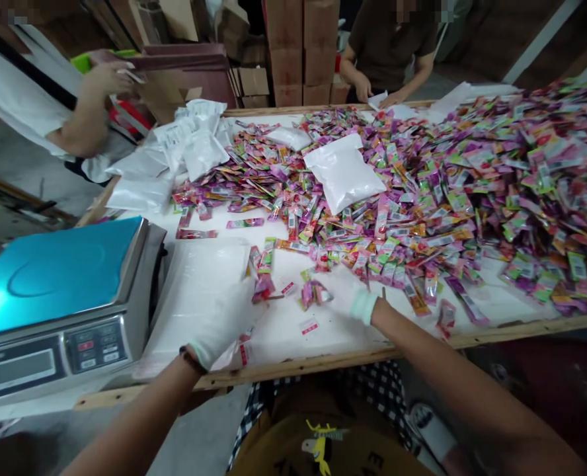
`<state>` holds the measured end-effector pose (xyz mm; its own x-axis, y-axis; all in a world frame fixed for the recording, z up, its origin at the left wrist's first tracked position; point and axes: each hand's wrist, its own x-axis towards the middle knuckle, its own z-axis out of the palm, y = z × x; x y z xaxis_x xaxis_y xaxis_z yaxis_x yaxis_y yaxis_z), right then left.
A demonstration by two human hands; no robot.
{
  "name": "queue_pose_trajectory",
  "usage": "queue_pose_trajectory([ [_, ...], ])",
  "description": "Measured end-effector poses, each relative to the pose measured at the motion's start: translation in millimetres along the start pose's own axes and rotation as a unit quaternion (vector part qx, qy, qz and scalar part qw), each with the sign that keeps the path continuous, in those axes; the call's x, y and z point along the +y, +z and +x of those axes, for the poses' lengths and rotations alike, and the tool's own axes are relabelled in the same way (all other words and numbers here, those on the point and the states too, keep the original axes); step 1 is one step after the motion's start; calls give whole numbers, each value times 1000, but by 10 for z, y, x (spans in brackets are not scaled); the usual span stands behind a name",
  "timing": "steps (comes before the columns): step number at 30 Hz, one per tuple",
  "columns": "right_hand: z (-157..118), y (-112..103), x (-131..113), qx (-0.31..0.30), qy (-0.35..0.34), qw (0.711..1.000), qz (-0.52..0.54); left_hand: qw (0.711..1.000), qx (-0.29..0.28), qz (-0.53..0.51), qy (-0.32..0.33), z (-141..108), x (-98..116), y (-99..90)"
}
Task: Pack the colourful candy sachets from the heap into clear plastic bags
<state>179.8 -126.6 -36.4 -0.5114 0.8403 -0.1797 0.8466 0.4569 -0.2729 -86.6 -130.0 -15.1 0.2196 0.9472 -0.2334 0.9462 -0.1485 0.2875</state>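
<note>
My left hand (224,324), in a white glove, is closed around a small bunch of colourful stick packets (262,281), its fingers partly blurred. Under and beside it lies a stack of flat white plastic bags (199,271). My right hand (342,291), also gloved, grips another cluster of stick packets (314,295) just above the white tabletop. Between and below the hands are small red-and-white labels (310,326). The large heap of stick packets (452,185) spreads behind and to the right of my hands.
A scale (60,271) with a blue plate stands at the left. Filled white bags (194,142) are piled behind it, and one full bag (346,173) rests on the heap. Two people work across the table, one at the left (75,119). Cardboard boxes (301,53) stack behind.
</note>
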Motion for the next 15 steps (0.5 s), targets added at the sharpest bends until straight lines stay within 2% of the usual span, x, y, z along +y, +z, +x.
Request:
queue_pose_trajectory([
  [3,-35,212,-118,-3,14,1000,-20,995,-53,81,-17,-101,-48,310],
  [6,-132,325,-176,12,8,1000,-27,991,-70,110,2,-116,-10,448],
  [10,-412,263,-91,62,-46,997,26,995,-10,75,63,-172,101,299],
  [13,-581,69,186,118,8,985,123,996,29,-29,75,-122,216,120],
  [15,-594,-93,439,140,45,979,144,991,43,-100,83,14,341,66],
])
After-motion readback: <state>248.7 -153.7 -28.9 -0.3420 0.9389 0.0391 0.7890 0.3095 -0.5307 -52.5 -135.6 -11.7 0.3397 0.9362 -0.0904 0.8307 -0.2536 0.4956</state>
